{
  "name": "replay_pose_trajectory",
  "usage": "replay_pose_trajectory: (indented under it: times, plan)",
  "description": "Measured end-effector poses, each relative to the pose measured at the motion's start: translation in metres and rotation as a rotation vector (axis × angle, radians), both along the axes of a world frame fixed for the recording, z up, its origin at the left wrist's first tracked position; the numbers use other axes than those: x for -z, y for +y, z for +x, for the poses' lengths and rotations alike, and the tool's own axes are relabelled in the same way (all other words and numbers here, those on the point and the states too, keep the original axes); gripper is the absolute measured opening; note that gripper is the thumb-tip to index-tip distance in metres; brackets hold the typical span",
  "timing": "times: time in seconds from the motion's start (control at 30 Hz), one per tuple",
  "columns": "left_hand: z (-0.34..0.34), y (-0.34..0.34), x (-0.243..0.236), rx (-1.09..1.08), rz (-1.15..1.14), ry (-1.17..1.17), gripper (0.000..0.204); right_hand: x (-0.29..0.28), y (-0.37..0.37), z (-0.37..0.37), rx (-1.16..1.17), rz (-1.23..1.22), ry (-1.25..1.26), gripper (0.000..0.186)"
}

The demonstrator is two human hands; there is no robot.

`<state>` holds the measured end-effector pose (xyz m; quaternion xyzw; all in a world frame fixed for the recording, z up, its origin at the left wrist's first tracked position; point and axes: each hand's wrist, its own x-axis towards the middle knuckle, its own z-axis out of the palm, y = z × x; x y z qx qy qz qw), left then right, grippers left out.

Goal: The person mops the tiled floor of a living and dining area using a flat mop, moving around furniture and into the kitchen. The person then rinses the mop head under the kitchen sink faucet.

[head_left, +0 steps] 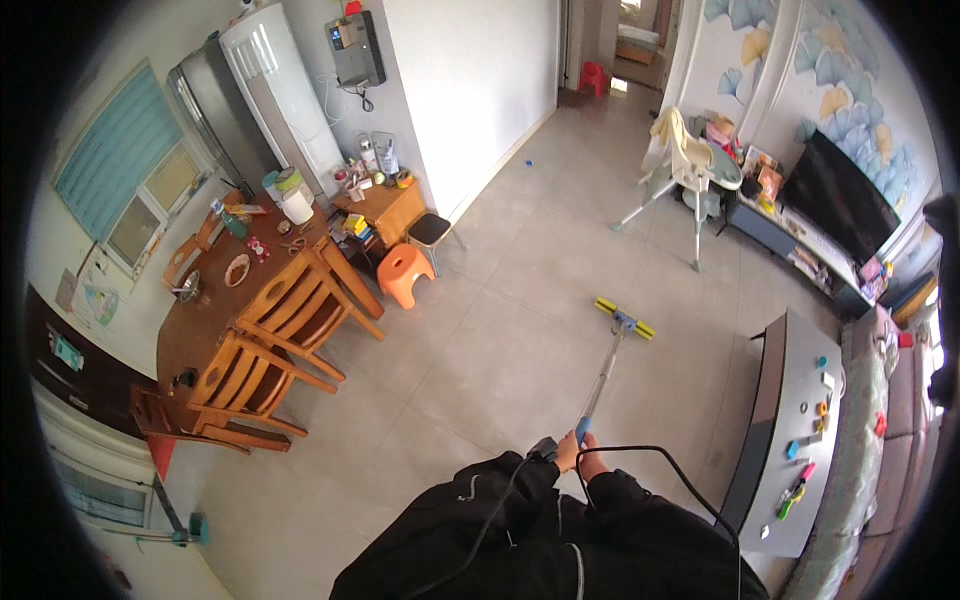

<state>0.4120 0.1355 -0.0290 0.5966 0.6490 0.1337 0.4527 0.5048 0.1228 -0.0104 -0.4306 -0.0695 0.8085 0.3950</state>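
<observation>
A sponge mop [605,375] with a metal pole stretches ahead of me, its yellow head [640,328] resting on the grey tiled floor. Near the lower middle of the head view, my left hand [567,453] is closed around the blue grip at the pole's top end. My right hand [592,460] is closed on the same handle, close beside the left one. The fingers of both hands are partly hidden. A black cable [660,450] loops in front of my dark sleeves.
On the left stand a wooden dining table [200,320], wooden chairs [300,300] and an orange stool [404,275]. A white high chair [690,165] stands far right, near a TV cabinet [790,245]. At right, a coffee table [785,450] with small items stands before a sofa [900,450].
</observation>
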Motion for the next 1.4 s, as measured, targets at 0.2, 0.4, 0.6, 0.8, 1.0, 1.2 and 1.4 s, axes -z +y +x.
replay_pose_trajectory:
  times: [0.2,0.4,0.6,0.8,1.0,1.2,1.4]
  plan:
    - [-0.095,-0.048,-0.026,-0.08,-0.088,-0.143,0.039,0.036,-0.046,-0.04,-0.157,-0.334,0.019,0.036]
    - [-0.192,-0.132,-0.085,0.119,0.266,-0.167,0.03,0.061,-0.057,-0.109,-0.341,-0.203,0.055,0.038]
    - [-0.288,-0.362,-0.12,-0.132,-0.176,-0.08,0.046,0.091,-0.22,-0.248,-0.143,-0.634,-0.06,0.027]
    - [-0.299,-0.644,-0.196,-0.62,-0.243,-0.034,0.055,0.084,-0.473,-0.303,-0.86,-0.781,-0.031,0.008]
    - [-0.254,-0.689,-0.23,-0.935,-0.246,0.113,0.043,0.092,-0.527,-0.287,-1.558,0.556,0.307,0.006]
    - [-0.281,-0.654,-0.173,-0.788,-0.061,0.099,0.046,0.055,-0.446,-0.301,-1.55,1.208,0.015,0.02]
    - [-0.304,-0.481,-0.094,-0.561,-0.013,-0.007,0.046,0.033,-0.278,-0.294,-1.372,1.848,-0.502,0.02]
